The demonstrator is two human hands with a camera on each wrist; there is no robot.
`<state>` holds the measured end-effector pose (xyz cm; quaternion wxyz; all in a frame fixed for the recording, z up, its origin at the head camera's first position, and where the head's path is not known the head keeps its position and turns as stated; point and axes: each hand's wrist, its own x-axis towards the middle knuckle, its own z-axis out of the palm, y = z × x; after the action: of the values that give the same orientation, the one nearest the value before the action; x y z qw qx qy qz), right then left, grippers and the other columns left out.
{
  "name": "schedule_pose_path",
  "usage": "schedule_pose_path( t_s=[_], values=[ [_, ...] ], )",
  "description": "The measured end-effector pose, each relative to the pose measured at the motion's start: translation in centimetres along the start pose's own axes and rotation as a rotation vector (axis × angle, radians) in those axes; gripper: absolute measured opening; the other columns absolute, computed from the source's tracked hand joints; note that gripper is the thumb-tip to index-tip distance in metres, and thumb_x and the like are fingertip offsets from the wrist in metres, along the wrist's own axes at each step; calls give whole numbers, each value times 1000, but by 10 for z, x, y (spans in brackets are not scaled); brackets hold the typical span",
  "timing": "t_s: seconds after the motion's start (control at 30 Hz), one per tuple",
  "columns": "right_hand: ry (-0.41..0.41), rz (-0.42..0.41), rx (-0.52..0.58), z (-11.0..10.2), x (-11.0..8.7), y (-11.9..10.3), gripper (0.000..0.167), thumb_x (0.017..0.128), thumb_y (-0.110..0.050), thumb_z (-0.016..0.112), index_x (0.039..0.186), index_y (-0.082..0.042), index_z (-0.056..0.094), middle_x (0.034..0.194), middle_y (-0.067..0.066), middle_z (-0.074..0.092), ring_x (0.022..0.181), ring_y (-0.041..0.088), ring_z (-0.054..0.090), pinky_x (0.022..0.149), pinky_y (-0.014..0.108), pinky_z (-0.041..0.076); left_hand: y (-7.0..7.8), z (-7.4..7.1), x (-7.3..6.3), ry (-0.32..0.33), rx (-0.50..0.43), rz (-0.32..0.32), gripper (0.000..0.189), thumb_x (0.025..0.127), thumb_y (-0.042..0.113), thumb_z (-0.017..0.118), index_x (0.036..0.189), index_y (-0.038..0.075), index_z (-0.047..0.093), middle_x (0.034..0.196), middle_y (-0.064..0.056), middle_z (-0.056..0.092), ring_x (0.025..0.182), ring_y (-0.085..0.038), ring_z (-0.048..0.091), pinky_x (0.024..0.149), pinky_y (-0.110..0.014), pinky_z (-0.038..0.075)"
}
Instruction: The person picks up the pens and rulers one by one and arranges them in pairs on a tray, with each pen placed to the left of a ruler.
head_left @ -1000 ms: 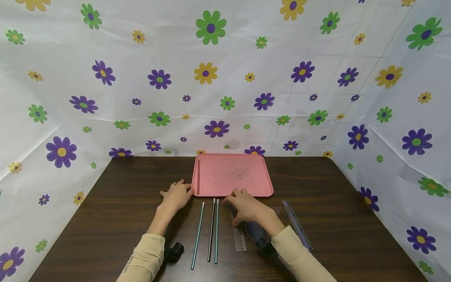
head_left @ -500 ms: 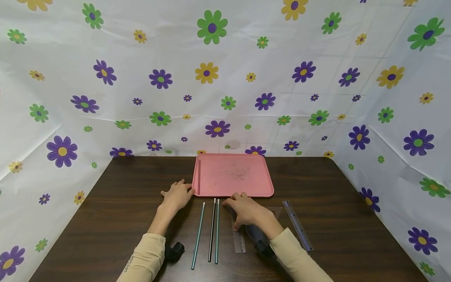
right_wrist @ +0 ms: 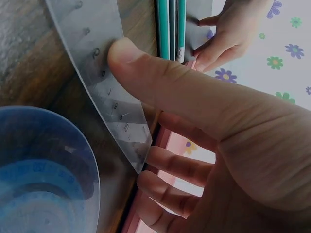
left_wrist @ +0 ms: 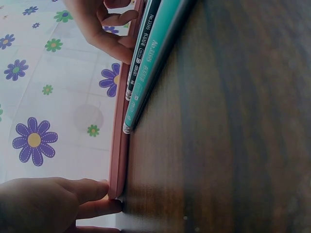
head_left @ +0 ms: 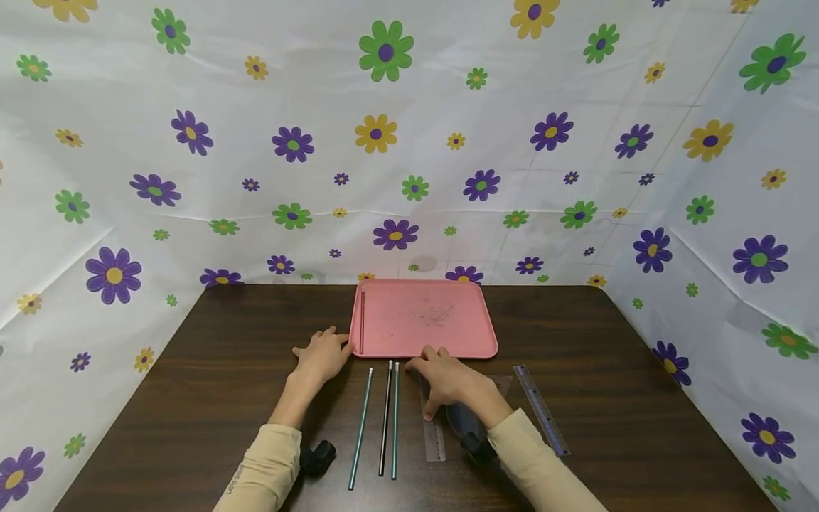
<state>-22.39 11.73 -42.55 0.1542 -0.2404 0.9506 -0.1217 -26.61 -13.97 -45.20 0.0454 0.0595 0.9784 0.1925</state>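
My right hand (head_left: 451, 384) is over a clear ruler (head_left: 434, 441) lying in front of the tray. In the right wrist view, its thumb rests on the scale and its bent fingers meet the ruler's far end, beside the tray's edge. My left hand (head_left: 322, 355) touches the front left corner of the pink tray (head_left: 441, 334) with extended fingers. A dark, thin pencil (head_left: 362, 320) lies along the tray's left side. Between my hands lie a green pencil (head_left: 360, 430), a black pencil (head_left: 384, 423) and another green pencil (head_left: 394, 427), their capped ends toward the tray.
Partly under my right forearm are a bluish translucent rounded piece with scales (right_wrist: 48, 145) and a clear flat piece (head_left: 502, 385). Farther right lies a second ruler (head_left: 540, 411), slanted. A flowered sheet (head_left: 422, 142) stands behind the dark wooden table (head_left: 256, 320).
The clear ruler has slid slightly toward me with its near end swinging a little left; my right hand has shifted slightly with it. My left hand, the pencils and the tray look unmoved.
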Motion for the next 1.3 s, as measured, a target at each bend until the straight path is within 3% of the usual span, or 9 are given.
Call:
schedule_pose_path(
  t_s=[0.23,0.5,0.77,0.93,1.07,1.3],
  values=[
    [2,10,62,0,0,1,83,62,-21,95,136,-19,57,120,5,45,103,22,39,75,36,50,-1,0,1,-3,0,-2,45,104,35,47,139,9,59,153,-25,41,141,-51,34,96,-87,21],
    [-25,30,134,0,1,-4,85,62,-14,95,137,-19,55,115,5,41,92,23,41,65,35,45,-3,1,-1,-6,-2,-8,45,104,35,48,138,8,59,153,-26,40,141,-52,33,95,-88,20],
    [11,-12,193,-2,1,-1,84,64,-14,94,137,-18,54,113,4,39,92,20,45,71,33,46,-2,2,1,7,-8,3,45,103,36,48,137,8,60,152,-26,41,141,-52,34,95,-88,20],
    [49,-29,254,-4,4,0,86,66,-8,92,141,-13,49,114,8,39,80,19,53,63,28,46,-1,2,3,13,-4,2,46,103,37,48,137,9,60,152,-26,42,141,-52,35,95,-88,20],
    [65,-44,292,-7,4,-1,86,69,-3,89,143,-13,46,114,9,38,74,18,50,57,27,44,-1,2,2,13,-3,-1,47,103,38,48,138,8,60,152,-26,42,141,-52,35,95,-88,20],
    [82,-93,354,-10,3,0,83,73,5,82,144,-13,44,122,15,38,75,18,48,57,25,44,0,2,1,9,-1,-8,47,103,37,47,138,8,60,152,-26,42,141,-51,35,96,-87,20]
  ],
)
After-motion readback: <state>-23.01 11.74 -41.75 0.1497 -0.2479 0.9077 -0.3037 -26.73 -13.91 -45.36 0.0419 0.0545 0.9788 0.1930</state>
